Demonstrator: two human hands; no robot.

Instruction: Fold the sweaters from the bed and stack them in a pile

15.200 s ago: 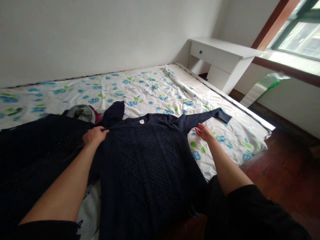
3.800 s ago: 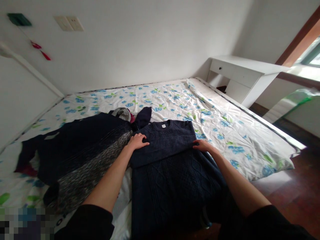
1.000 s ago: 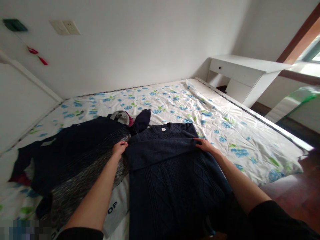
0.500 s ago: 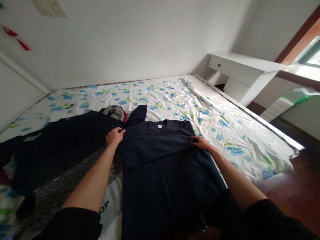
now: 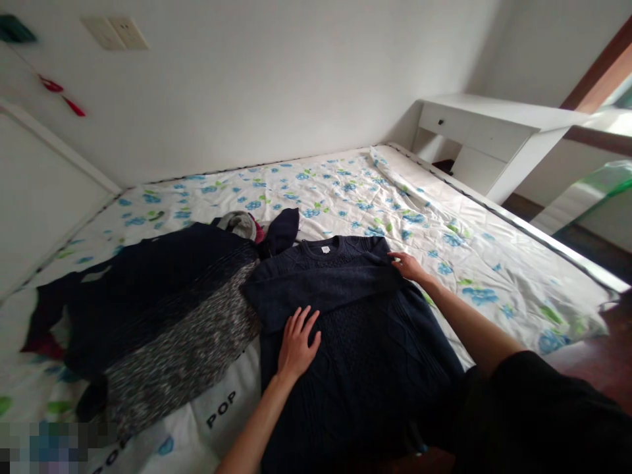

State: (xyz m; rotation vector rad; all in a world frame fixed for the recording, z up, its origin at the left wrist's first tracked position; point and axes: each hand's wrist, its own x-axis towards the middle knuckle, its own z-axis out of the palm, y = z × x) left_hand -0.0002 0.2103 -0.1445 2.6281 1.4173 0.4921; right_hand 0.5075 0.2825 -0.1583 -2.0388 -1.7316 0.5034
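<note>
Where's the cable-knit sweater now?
In the head view, the cable-knit sweater lies lower centre on the bed, right of the speckled sweater, the left hand over its front and the right hand at its right edge.

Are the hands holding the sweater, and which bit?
Left hand holds nothing, spread over the navy sweater; right hand is at its side edge, grip unclear.

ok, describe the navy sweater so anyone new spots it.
Find the bed with the blue-flowered sheet. On its near side, the person's left hand lies spread on the navy sweater. Raised cable knit and a sleeve folded across the chest set it apart from the dark-and-speckled-grey garment to the left.
</note>
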